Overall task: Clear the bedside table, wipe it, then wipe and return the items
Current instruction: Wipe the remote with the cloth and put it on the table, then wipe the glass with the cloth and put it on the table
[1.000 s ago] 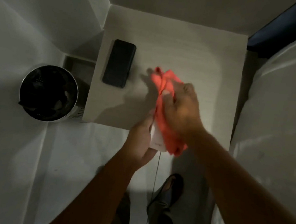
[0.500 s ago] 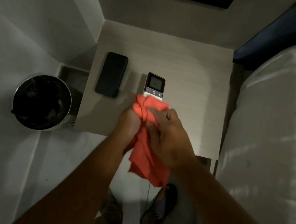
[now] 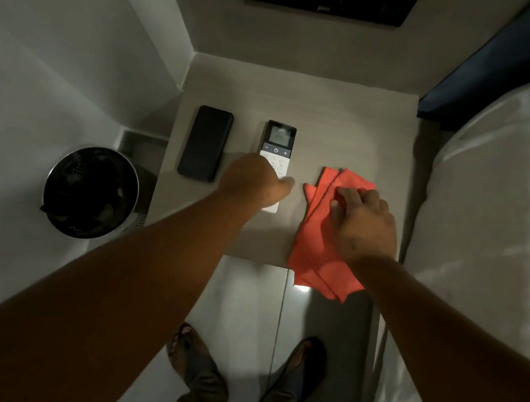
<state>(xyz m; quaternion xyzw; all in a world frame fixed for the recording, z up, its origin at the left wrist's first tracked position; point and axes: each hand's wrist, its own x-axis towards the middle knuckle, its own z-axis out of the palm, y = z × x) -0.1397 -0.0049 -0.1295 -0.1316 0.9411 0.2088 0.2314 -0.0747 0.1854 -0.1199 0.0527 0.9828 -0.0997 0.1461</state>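
The only markings that can be read are on the white remote control [image 3: 276, 156]: a minus sign, a power symbol and a plus sign in a dark strip under its small grey display, whose contents are too dim to make out; the round buttons below carry marks too small to tell. The remote lies flat near the middle of the pale bedside table [image 3: 347, 121], its display end toward the wall. The left hand [image 3: 254, 181] lies over the lower half of the remote, fingers curled down on it and the thumb stretched out along its right edge; whether it grips the remote or only rests on it cannot be told. Just left of the remote, apart from it, a dark phone [image 3: 205, 143] lies face up with a blank screen and no visible brand. To the right, the right hand [image 3: 361, 222] presses flat, fingers spread fairly wide, on an orange cloth [image 3: 318, 239] that lies crumpled on the table's front right part, its lower end hanging over the front edge. A black wastebasket [image 3: 90, 190] with a metal rim stands on the floor left of the table, and a white bed [image 3: 496, 225] runs along the right.
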